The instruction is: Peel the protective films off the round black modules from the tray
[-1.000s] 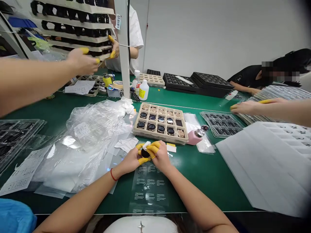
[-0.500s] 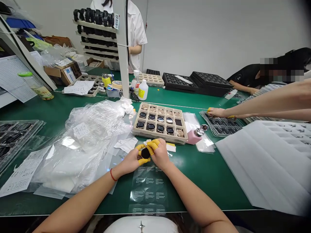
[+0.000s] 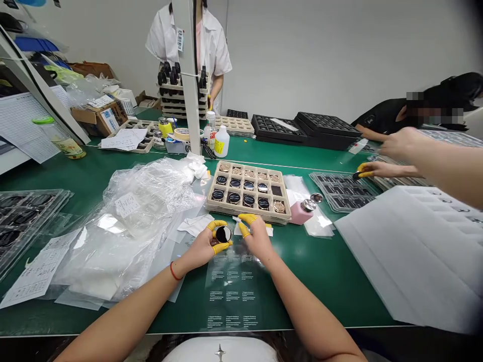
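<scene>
Yellow finger covers are on both of my hands. My left hand [image 3: 206, 242] grips a round black watch face [image 3: 224, 234] by its edge, its glossy front up. Just to the right, my right hand [image 3: 256, 236] pinches a small white wipe [image 3: 237, 219] between covered fingertips, apart from the watch face. Beyond them, a beige tray [image 3: 247, 213] holds rows of round watch faces, some dark and some rose-gold. Under and in front of my hands lies a clear film sheet [image 3: 234, 296] with printed white text.
Crumpled plastic bags [image 3: 113, 251] cover the left side. A pink bottle [image 3: 301, 211] stands right of the tray. White foam sheets [image 3: 396, 261] lie at right, near another person's hands [image 3: 377, 169] over a clear tray [image 3: 341, 193]. Across the table, a person in white handles stacked trays [image 3: 183, 103].
My right hand has moved right, away from the watch face, which now shows a reflection. The person across has lowered the stacked trays. The neighbour's hands have lifted, one with a dark round piece.
</scene>
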Available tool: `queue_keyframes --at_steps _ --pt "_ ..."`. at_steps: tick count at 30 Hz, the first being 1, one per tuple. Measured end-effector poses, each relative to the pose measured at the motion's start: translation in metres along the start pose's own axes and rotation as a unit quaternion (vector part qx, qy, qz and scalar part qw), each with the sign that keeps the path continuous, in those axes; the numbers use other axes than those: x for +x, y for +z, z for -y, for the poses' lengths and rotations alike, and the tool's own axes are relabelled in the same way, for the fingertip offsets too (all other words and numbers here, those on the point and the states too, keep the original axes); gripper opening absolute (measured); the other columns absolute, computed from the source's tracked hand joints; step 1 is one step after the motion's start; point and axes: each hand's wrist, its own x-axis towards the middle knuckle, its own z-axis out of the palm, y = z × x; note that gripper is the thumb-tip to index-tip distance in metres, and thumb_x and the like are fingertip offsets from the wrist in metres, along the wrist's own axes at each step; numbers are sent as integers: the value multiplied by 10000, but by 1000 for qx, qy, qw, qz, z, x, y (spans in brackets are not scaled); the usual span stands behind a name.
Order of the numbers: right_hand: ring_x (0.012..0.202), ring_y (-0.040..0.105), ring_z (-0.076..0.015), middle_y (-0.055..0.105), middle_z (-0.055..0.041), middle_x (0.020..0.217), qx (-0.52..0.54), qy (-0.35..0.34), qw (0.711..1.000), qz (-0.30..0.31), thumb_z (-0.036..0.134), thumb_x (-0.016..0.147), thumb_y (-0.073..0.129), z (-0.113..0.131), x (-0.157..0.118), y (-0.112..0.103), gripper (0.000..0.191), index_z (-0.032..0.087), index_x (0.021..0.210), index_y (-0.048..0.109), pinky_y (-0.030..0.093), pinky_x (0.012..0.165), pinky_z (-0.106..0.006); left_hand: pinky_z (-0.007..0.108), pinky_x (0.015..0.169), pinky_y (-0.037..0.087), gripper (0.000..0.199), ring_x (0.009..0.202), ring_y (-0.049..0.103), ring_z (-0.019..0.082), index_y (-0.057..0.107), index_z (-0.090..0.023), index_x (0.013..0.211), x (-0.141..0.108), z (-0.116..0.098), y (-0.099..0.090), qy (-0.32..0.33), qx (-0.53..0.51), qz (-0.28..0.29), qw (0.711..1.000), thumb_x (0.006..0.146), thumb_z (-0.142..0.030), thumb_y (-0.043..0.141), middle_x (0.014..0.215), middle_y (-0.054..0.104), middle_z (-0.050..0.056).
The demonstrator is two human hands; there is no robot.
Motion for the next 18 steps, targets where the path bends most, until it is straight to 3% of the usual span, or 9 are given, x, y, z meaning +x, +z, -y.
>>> queue_keyframes --at_steps 4,6,9,15,18 --pt "883 548 -200 644 -42 888 48 30 991 123 203 822 504 8 -6 4 260 220 1062 603 423 796 -354 338 853 493 487 930 609 179 415 -223 1114 2 1 -2 28 -18 -36 999 712 -296 679 1003 578 30" --pt "854 549 -195 642 -30 842 50 35 989 132 192 816 512 9 -6 4 248 221 1043 608 424 785 -353 336 819 508 520 894 620 174 397 -225 1113 6 3 -7 25 -33 -80 996 694 -307 693 1014 581 34" --pt "847 547 -190 641 -24 835 51 34 990 127 176 813 515 5 -4 1 247 222 1037 606 419 802 -364 323 693 524 573 698 642 147 363 -230 1141 14 6 -16 -34 -32 -125 991 689 -341 696 934 611 27" --pt "908 531 -200 639 -38 910 60 24 987 145 261 837 522 5 -5 -4 228 225 1050 598 404 869 -406 252 586 468 547 575 570 100 423 -182 1108 14 0 -22 -73 -20 -109 991 668 -321 718 776 618 5" --pt "940 529 -204 648 -9 894 71 -20 984 162 248 809 579 11 -6 -5 270 250 1079 566 308 990 -479 217 555 431 480 552 524 72 446 -168 1084 11 -3 -20 -85 -64 -69 992 703 -331 689 753 609 2"
